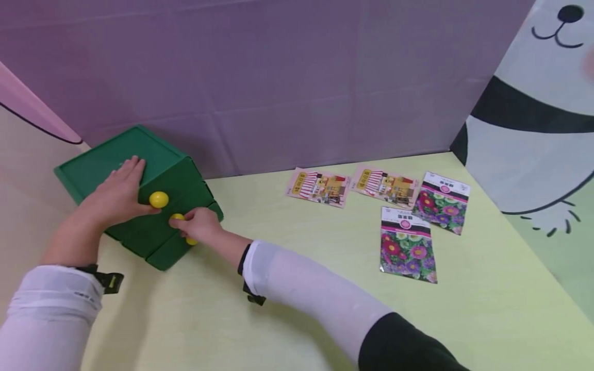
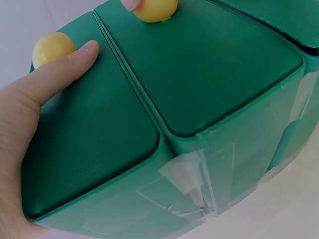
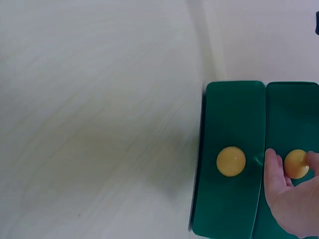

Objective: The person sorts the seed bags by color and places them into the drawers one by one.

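Observation:
A green box with several stacked drawers (image 1: 139, 144) stands at the back left of the table, each visible drawer bearing a round yellow knob. My left hand (image 1: 113, 198) lies with straight fingers on the box's top, its thumb (image 2: 75, 64) against the upper drawer's front beside the upper knob (image 2: 53, 48). Between thumb and fingers, my right hand (image 1: 204, 226) pinches the middle drawer's knob (image 3: 296, 164). The lowest knob (image 3: 231, 161) is free of both hands. All drawer fronts look about flush.
Two pink illustrated packets (image 1: 319, 187) (image 1: 386, 186) lie right of the box, along the back of the table. Two flower-picture packets (image 1: 408, 246) (image 1: 442, 203) lie farther right. A purple cloth (image 1: 287, 87) hangs behind the table (image 1: 301, 247). Clear tape (image 2: 189, 179) covers part of the box's side.

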Available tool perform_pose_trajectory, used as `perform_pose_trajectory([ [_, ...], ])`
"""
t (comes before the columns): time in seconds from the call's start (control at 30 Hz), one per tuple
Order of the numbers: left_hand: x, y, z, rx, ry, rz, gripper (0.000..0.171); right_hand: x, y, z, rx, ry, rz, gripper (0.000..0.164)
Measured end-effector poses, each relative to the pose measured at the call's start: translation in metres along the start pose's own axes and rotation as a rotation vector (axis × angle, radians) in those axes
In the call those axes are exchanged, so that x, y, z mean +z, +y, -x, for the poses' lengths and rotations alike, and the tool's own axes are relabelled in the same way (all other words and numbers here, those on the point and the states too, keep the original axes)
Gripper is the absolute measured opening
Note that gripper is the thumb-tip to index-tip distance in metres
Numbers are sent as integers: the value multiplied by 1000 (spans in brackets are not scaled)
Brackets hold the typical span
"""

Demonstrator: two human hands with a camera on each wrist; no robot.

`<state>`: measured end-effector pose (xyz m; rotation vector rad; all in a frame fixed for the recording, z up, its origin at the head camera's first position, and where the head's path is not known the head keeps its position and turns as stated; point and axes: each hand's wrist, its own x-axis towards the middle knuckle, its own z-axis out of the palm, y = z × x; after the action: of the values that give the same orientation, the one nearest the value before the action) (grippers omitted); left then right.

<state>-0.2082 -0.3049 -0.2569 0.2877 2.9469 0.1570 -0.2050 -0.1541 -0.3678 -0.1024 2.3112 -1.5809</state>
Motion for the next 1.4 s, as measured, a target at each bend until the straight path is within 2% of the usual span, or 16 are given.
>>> perform_pose_trajectory([
  [0.17, 0, 0, -1, 1, 0, 3, 113, -3, 3, 0, -32, -7, 18, 32],
  [0.43, 3, -1, 1, 2, 2, 12, 116, -10, 14, 7, -38, -29, -29, 30],
  [0.77, 3, -2, 1, 6, 3, 23, 116, -34, 19, 22, -82, -92, 54, 30],
  [1.03, 2, 0, 1, 13, 0, 37, 115, -57, 30, 42, -183, -171, 258, 28],
  [1.17, 1, 1, 1, 16, -1, 39, 114, -66, 36, 52, -208, -189, 281, 26],
  [1.4, 0, 0, 3, 19, 4, 30, 114, -79, 46, 67, -199, -209, 236, 29],
])
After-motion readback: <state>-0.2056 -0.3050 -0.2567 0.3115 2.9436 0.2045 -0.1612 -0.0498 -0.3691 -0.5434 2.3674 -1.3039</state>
